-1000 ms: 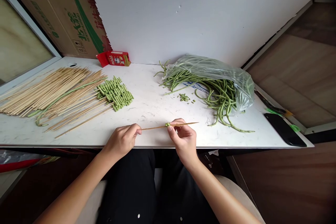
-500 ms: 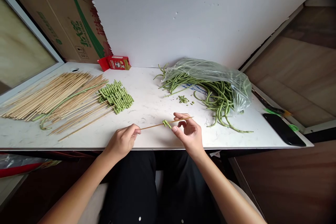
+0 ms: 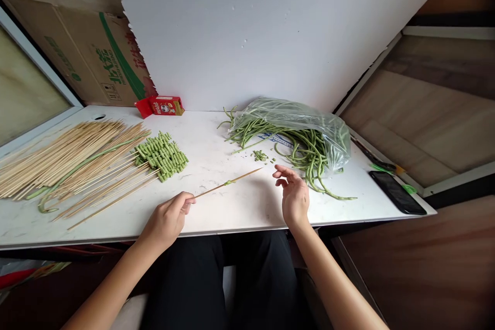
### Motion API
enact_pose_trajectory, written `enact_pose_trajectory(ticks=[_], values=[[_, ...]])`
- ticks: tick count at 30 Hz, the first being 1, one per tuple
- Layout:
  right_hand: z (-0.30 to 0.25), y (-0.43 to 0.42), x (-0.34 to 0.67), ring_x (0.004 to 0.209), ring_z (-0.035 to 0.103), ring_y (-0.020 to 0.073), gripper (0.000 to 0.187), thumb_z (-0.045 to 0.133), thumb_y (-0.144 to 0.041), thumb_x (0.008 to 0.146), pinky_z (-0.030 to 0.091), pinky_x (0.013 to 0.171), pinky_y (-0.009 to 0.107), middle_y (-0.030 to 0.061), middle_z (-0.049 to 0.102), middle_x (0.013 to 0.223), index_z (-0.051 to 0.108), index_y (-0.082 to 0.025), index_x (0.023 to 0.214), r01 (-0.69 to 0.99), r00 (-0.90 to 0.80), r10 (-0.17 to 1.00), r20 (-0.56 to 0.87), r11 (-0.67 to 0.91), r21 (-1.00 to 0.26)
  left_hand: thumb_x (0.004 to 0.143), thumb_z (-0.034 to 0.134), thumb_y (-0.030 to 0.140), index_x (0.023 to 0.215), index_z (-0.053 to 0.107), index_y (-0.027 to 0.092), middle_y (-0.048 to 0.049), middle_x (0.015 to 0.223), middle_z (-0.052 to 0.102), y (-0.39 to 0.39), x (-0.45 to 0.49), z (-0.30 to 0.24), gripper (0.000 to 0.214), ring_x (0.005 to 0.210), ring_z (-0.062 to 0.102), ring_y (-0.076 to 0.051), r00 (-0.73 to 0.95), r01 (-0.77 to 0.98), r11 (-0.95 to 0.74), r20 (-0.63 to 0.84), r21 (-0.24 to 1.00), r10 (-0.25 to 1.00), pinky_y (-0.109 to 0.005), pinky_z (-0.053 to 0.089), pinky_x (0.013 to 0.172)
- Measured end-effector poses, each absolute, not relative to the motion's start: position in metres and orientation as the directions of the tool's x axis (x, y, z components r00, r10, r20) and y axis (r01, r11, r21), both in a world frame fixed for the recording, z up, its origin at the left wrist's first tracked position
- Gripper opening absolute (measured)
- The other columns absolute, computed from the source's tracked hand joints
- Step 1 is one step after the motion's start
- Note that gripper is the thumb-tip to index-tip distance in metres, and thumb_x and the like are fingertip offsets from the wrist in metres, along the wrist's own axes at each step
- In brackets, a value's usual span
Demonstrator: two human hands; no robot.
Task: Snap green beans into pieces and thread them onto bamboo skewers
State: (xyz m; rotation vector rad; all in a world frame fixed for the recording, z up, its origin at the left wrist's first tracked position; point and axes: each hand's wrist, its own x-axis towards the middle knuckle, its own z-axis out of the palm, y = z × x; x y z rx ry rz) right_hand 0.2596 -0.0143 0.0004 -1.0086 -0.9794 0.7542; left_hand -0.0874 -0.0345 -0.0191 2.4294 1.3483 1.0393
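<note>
My left hand [image 3: 168, 219] pinches the blunt end of a bamboo skewer [image 3: 211, 191], whose pointed tip reaches up to the right. Partway along it sits a small piece of green bean [image 3: 229, 182]. Off to the right of the tip, my right hand [image 3: 294, 193] is raised with its fingers apart and nothing visible in it. Long green beans [image 3: 315, 157] spill from a clear plastic bag [image 3: 294, 111] beyond that hand. At the left lie skewers threaded with short bean pieces [image 3: 160, 154], beside a large pile of bare skewers [image 3: 73, 152].
Small bean trimmings [image 3: 260, 155] lie before the bag. A red box [image 3: 167, 105] stands against the white back panel [image 3: 247, 20]. Near the right edge of the white table [image 3: 240, 219] rests a black phone [image 3: 397, 192], with scissors [image 3: 377, 157] behind it.
My right hand has let go of the bean on the skewer and moved right, its fingers opening. The left hand still holds the skewer. The whole view has shifted slightly.
</note>
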Motion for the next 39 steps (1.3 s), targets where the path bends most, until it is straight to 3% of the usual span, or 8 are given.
enact_pose_trajectory(ticks=[3, 6, 10, 15, 22, 28, 33, 39], values=[[-0.005, -0.014, 0.263, 0.096, 0.065, 0.0235, 0.045, 0.050, -0.022, 0.085, 0.049, 0.075, 0.035, 0.0070, 0.072, 0.099, 0.073, -0.022, 0.124, 0.026, 0.376, 0.876, 0.303, 0.317, -0.948, 0.100, 0.040, 0.012, 0.103, 0.061, 0.022, -0.0004, 0.083, 0.069, -0.030, -0.093, -0.021, 0.023, 0.074, 0.071, -0.015, 0.332, 0.712, -0.552, 0.484, 0.435, 0.810, -0.023, 0.055, 0.072], [-0.005, -0.015, 0.265, 0.095, 0.066, 0.0237, 0.049, 0.053, -0.017, 0.073, 0.050, 0.073, 0.033, 0.0062, 0.074, 0.100, 0.074, -0.023, 0.117, 0.115, 0.336, 0.900, 0.276, 0.252, -0.961, 0.105, 0.043, 0.020, 0.104, 0.062, 0.023, -0.0028, 0.095, 0.072, -0.024, -0.100, -0.025, 0.019, 0.083, 0.072, -0.017, 0.328, 0.722, -0.557, 0.507, 0.411, 0.797, -0.024, 0.054, 0.076], [0.002, -0.016, 0.271, 0.103, 0.070, 0.0260, 0.039, 0.052, -0.018, 0.074, 0.053, 0.082, 0.036, 0.0082, 0.078, 0.103, 0.078, -0.021, 0.103, 0.221, 0.273, 0.927, 0.255, 0.198, -0.955, 0.108, 0.046, 0.030, 0.103, 0.066, 0.022, -0.0057, 0.101, 0.071, -0.014, -0.108, -0.032, 0.022, 0.092, 0.071, -0.021, 0.269, 0.751, -0.549, 0.589, 0.368, 0.762, -0.029, 0.052, 0.084], [0.019, -0.005, 0.305, 0.112, 0.072, 0.0283, 0.040, 0.055, -0.024, 0.084, 0.057, 0.088, 0.040, 0.0123, 0.079, 0.118, 0.077, -0.019, 0.117, 0.432, 0.256, 0.925, 0.282, 0.152, -0.889, 0.108, 0.047, 0.034, 0.103, 0.068, 0.021, -0.0074, 0.101, 0.070, -0.007, -0.113, -0.043, 0.025, 0.095, 0.069, -0.024, 0.227, 0.767, -0.534, 0.629, 0.355, 0.744, -0.034, 0.050, 0.089], [0.063, 0.041, 0.402, 0.130, 0.067, 0.0319, 0.052, 0.055, -0.015, 0.086, 0.055, 0.107, 0.045, 0.0195, 0.071, 0.141, 0.069, -0.013, 0.137, 0.820, 0.261, 0.914, 0.311, -0.039, -0.572, 0.107, 0.047, 0.039, 0.099, 0.069, 0.024, -0.0064, 0.099, 0.072, -0.003, -0.114, -0.050, 0.027, 0.092, 0.069, -0.025, 0.205, 0.747, -0.532, 0.623, 0.398, 0.755, -0.036, 0.052, 0.088], [0.084, 0.060, 0.439, 0.113, 0.071, 0.0308, 0.042, 0.060, -0.009, 0.086, 0.052, 0.100, 0.038, 0.0189, 0.078, 0.115, 0.072, -0.012, 0.127, 0.932, 0.206, 0.944, 0.256, -0.110, -0.345, 0.106, 0.048, 0.040, 0.099, 0.070, 0.024, -0.0067, 0.100, 0.073, -0.003, -0.113, -0.049, 0.028, 0.093, 0.070, -0.026, 0.192, 0.748, -0.523, 0.621, 0.409, 0.760, -0.036, 0.054, 0.087], [0.084, 0.069, 0.434, 0.090, 0.071, 0.0291, 0.012, 0.072, -0.029, 0.089, 0.052, 0.080, 0.034, 0.0127, 0.076, 0.086, 0.078, -0.018, 0.090, 0.970, 0.177, 0.974, 0.141, -0.149, -0.192, 0.107, 0.048, 0.040, 0.100, 0.069, 0.024, -0.0070, 0.101, 0.072, -0.004, -0.113, -0.048, 0.028, 0.094, 0.070, -0.026, 0.197, 0.751, -0.518, 0.611, 0.408, 0.767, -0.036, 0.053, 0.086], [0.090, 0.078, 0.423, 0.070, 0.065, 0.0233, 0.017, 0.077, -0.026, 0.082, 0.044, 0.063, 0.030, 0.0093, 0.068, 0.066, 0.072, -0.018, 0.068, 0.979, 0.199, 0.978, 0.066, -0.195, -0.063, 0.108, 0.048, 0.038, 0.100, 0.068, 0.023, -0.0064, 0.100, 0.070, -0.005, -0.112, -0.047, 0.027, 0.093, 0.069, -0.024, 0.204, 0.748, -0.524, 0.611, 0.406, 0.765, -0.035, 0.052, 0.088]])
